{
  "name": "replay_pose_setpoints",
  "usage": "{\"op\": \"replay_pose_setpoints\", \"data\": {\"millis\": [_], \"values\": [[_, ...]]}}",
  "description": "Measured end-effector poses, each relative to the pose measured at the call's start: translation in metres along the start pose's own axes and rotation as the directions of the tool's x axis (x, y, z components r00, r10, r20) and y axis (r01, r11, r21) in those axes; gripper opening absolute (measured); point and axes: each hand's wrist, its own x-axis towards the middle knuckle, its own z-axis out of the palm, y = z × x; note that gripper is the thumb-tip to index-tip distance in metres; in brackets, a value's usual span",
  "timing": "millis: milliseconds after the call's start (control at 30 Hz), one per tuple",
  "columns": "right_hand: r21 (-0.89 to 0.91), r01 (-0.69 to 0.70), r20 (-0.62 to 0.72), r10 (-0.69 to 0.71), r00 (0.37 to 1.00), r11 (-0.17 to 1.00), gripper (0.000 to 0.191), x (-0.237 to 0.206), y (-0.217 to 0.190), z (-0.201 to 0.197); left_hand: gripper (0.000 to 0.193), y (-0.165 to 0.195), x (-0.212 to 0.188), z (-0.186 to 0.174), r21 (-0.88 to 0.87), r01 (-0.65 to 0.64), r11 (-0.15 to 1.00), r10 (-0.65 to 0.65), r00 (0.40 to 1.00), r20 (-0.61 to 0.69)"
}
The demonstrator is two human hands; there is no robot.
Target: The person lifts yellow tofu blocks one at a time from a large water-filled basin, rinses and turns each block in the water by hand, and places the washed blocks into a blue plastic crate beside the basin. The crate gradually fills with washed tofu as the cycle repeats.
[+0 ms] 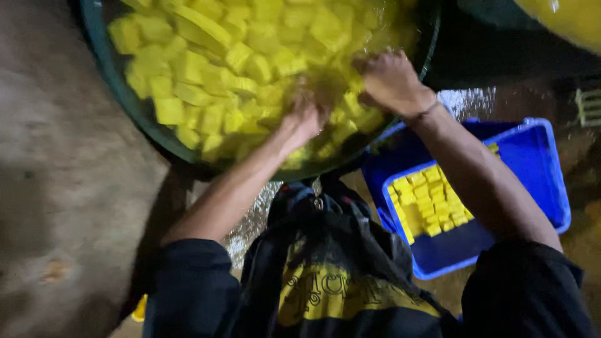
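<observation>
A big round dark-green tub [128, 103] is full of yellow cubes [206, 69] lying in yellowish liquid. Both my hands reach into it near its front right side. My left hand [303, 119] is dipped among the cubes, fingers blurred and partly hidden in the liquid. My right hand [391, 81] is curled over the cubes close beside it, with a thin band at the wrist. Whether either hand grips a cube is hidden by blur and splashing.
A blue plastic crate [532, 163] on the floor at right holds neat rows of yellow cubes [429, 203]. My dark apron [325, 275] hangs below. Wet grey floor [56, 188] spreads left. A yellow container edge [570, 19] shows top right.
</observation>
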Motion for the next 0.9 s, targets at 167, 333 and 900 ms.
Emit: {"op": "replay_pose_setpoints", "data": {"millis": [167,333,900], "values": [[-0.213,0.007,0.244,0.047,0.969,0.977,0.061,0.037,0.037,0.073,0.045,-0.02,-0.028,0.037,0.364,0.047,-0.93,0.191,0.909,0.37],[-0.062,0.157,-0.043,-0.16,0.986,0.986,0.065,0.052,0.069,0.046,0.03,-0.061,-0.061,0.092,0.014,0.165,-0.986,0.163,0.953,0.255],[0.088,0.187,-0.107,-0.177,0.978,0.978,0.026,0.198,0.038,-0.037,0.036,0.004,-0.041,0.102,0.867,-0.434,-0.246,0.527,0.691,0.495]]}}
